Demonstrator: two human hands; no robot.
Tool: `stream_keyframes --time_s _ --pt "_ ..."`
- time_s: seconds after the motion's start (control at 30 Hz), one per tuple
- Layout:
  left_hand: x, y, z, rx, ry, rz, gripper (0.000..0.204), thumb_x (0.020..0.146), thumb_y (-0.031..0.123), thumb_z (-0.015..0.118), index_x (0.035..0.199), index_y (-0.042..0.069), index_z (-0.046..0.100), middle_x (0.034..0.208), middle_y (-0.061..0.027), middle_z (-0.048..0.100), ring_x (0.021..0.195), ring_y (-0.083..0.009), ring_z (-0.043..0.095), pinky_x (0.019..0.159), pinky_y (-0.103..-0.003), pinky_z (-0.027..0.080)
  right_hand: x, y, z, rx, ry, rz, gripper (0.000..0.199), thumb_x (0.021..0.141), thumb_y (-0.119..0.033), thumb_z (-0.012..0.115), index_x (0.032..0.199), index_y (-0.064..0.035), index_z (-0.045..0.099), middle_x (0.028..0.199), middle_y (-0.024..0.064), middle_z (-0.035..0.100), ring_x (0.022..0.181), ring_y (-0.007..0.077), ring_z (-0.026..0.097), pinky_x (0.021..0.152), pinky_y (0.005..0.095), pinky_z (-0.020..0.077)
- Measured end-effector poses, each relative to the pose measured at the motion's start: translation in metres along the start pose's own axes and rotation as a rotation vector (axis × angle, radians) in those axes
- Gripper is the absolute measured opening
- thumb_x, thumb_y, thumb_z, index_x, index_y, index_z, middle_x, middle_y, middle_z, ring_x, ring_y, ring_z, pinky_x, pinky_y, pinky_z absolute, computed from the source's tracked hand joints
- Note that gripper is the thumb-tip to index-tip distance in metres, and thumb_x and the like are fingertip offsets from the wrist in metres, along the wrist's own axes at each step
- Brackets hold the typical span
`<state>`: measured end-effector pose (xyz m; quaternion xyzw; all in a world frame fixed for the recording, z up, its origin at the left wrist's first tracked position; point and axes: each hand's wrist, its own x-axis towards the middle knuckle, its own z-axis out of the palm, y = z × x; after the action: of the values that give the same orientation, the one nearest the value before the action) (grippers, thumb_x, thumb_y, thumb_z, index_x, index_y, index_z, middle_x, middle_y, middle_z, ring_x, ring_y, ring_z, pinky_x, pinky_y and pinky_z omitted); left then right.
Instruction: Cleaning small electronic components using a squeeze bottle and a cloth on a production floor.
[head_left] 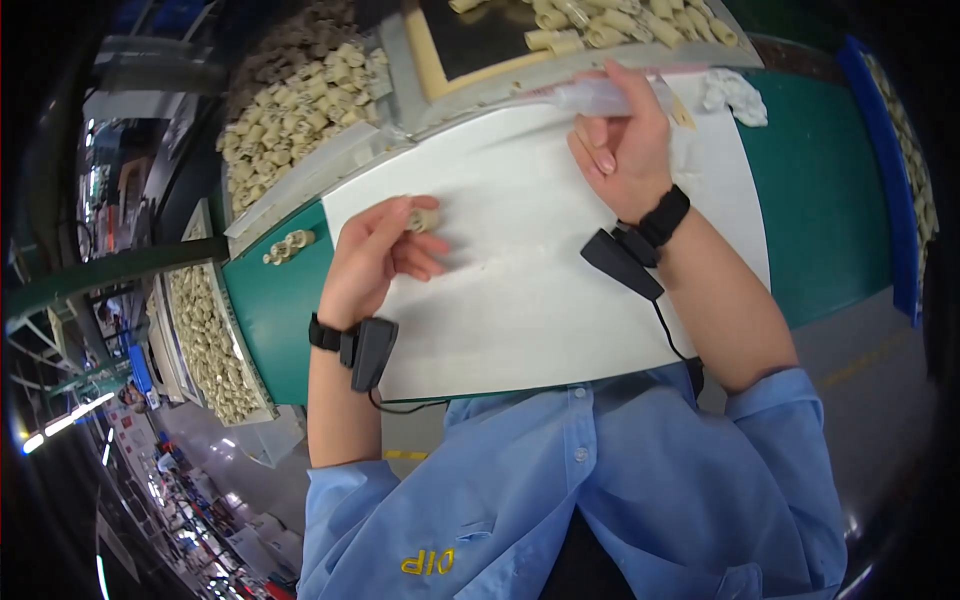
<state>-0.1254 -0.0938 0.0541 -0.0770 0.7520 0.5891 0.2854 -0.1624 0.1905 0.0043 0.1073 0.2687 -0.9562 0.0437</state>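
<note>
Between the thumb and fingers of my left hand (375,255) is a small beige cylindrical part (423,221), held over the left side of a white sheet (540,270). My other fingers on that hand are loosely spread. Farther off and to the right, my right hand (632,140) is closed on a translucent syringe-like tube (600,98), its narrow tip directed left. The tube lies crosswise near the sheet's far edge, partly hidden by my fingers. The two hands are apart.
A bin of beige parts (300,115) stands at the far left, and more parts (610,25) lie in a framed tray ahead. A few parts (288,247) rest on the green table (280,330). A crumpled white cloth (735,97) lies far right, near a blue bin (890,180).
</note>
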Motion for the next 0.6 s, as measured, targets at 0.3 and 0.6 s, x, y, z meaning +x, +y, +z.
stream_keyframes --time_s 0.3,0.6 --pt "-0.091 -0.068 -0.140 -0.173 0.527 -0.054 0.051 0.107 0.044 0.054 0.127 -0.002 0.064 0.080 -0.0064 0.070 0.060 -0.0140 0.067 0.055 -0.024 0.054 -0.001 -0.001 -0.002 -0.028 0.051 0.020 0.036 0.102 -0.039 0.055 0.096 -0.0066 0.069 0.049 0.0003 0.044 0.035 0.0121 0.031 0.036 0.0271 0.0266" --pt "-0.060 -0.093 -0.217 -0.106 0.791 -0.112 0.051 0.104 0.052 0.057 0.126 0.007 0.068 0.077 -0.0052 0.069 0.062 -0.0151 0.069 0.053 -0.025 0.056 -0.003 0.001 -0.002 -0.053 0.021 -0.020 0.036 0.103 -0.039 0.053 0.098 -0.0074 0.070 0.049 -0.0008 0.043 0.033 0.0120 0.030 0.034 0.0277 0.0246"
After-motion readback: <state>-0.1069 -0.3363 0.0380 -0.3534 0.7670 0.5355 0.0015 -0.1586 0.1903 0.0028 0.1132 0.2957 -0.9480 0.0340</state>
